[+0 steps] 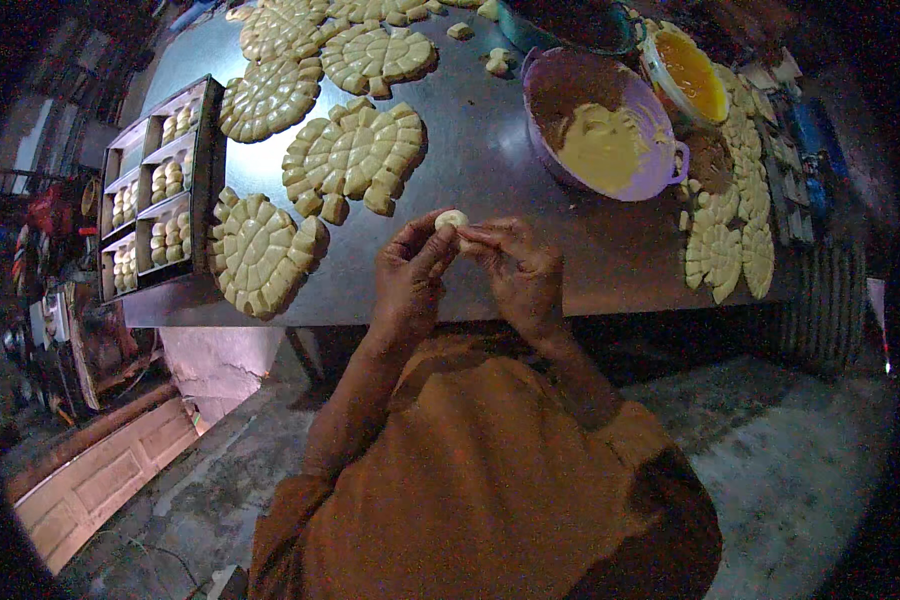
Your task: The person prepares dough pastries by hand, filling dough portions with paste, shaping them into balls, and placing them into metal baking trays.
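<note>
Between my two hands, just above the table's front edge, is a small round piece of pale dough [451,219]. My left hand [414,273] holds it with thumb and curled fingers. My right hand [518,271] meets it from the other side, fingers pinched on the dough. Beyond my hands lie scored rounds of dough cut into segments, one in the middle [351,158] and one near the left front [263,255].
A metal table [480,150] carries a box of trays with dough balls [166,177] at left, a purple basin of pale paste [610,145], a dark tub [560,22], a bucket of orange liquid [686,72] and more dough pieces [720,240] at right.
</note>
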Demonstrator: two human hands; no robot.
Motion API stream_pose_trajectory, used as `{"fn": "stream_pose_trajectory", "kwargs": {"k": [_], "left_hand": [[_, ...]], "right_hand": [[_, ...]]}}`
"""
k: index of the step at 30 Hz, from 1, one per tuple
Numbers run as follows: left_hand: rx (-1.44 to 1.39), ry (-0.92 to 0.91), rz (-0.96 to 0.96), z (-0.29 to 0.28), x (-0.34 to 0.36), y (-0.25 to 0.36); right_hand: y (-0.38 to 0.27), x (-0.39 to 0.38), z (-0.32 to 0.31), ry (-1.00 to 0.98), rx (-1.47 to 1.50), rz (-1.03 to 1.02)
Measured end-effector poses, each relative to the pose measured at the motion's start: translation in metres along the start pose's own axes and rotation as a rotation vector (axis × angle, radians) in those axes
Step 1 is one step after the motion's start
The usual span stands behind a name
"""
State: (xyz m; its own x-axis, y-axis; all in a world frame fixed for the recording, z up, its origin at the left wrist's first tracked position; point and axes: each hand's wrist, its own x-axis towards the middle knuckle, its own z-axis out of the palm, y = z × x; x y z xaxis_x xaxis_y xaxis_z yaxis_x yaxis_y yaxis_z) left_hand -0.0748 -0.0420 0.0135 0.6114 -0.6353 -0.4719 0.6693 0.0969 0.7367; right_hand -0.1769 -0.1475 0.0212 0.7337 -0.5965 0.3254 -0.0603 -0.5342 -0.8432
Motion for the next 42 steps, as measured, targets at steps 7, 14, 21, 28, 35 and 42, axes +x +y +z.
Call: {"fn": "stream_pose_trajectory", "kwargs": {"k": [7, 14, 21, 28, 35, 42], "left_hand": [[0.261, -0.012, 0.035, -0.014, -0.004, -0.005], [0.417, -0.12, 0.194, -0.024, -0.008, -0.012], [0.477, -0.219, 0.085, -0.026, -0.008, 0.012], [0.505, -0.223, 0.333, -0.04, 0.016, 0.016], [0.232, -0.295, 0.272, -0.034, 0.022, 0.022], [-0.18, -0.347, 0.277, -0.064, 0.049, -0.011]], "right_hand": [[0.015, 0.004, -0.017, -0.276, -0.394, -0.435], [0.002, 0.007, -0.005, -0.147, -0.222, -0.094], [0.013, 0.019, -0.004, -0.417, -0.014, 0.209], [0.037, 0.053, 0.007, -0.617, 0.045, 0.407], [0.062, 0.056, 0.027, -0.484, 0.181, 0.338], [0.057, 0.035, 0.045, -0.484, 0.443, 0.351]]}}
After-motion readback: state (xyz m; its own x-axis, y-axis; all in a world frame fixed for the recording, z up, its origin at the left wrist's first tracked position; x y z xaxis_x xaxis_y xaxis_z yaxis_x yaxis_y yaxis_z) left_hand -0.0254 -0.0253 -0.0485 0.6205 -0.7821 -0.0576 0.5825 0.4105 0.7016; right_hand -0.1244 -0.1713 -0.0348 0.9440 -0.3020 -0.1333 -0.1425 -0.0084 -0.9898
